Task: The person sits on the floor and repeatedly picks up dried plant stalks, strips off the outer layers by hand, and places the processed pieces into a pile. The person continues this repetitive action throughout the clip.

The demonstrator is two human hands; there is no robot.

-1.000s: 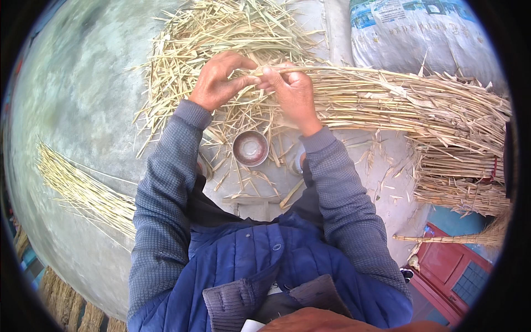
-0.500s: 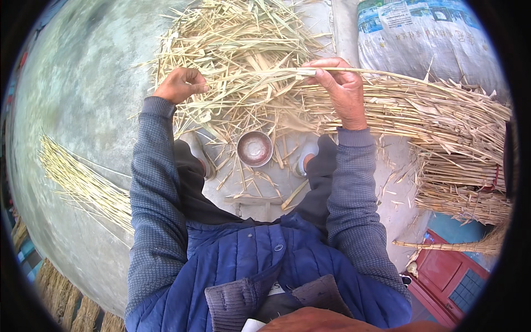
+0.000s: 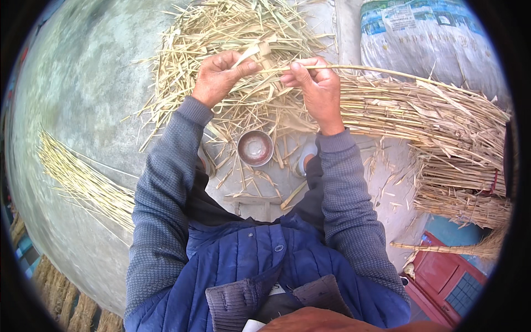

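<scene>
A long pale reed stalk (image 3: 376,69) stretches from between my hands far out to the right, bending slightly downward. My right hand (image 3: 318,91) pinches it between thumb and fingers. Close by on the left, my left hand (image 3: 221,77) is closed with thumb against fingers at the stalk's left end. A dry, pale leaf strip (image 3: 249,53) sticks up from that left hand. Beneath both hands lies a heap of dry leaves and stripped husks (image 3: 182,61). Below the hands, a small round metal bowl (image 3: 255,148) stands on the floor between my feet.
At the right lies a thick bundle of uncleaned stalks (image 3: 409,110), with tied bundles (image 3: 459,205) below it. A white and blue sack (image 3: 431,44) stands at the back right. Cleaned pale stalks (image 3: 88,182) lie on the concrete floor (image 3: 83,94) at left. A red stool-like object (image 3: 442,271) is lower right.
My left hand has moved right, close to my right hand, and now has a leaf strip sticking up from it. My right hand has shifted slightly left along with the stalk.
</scene>
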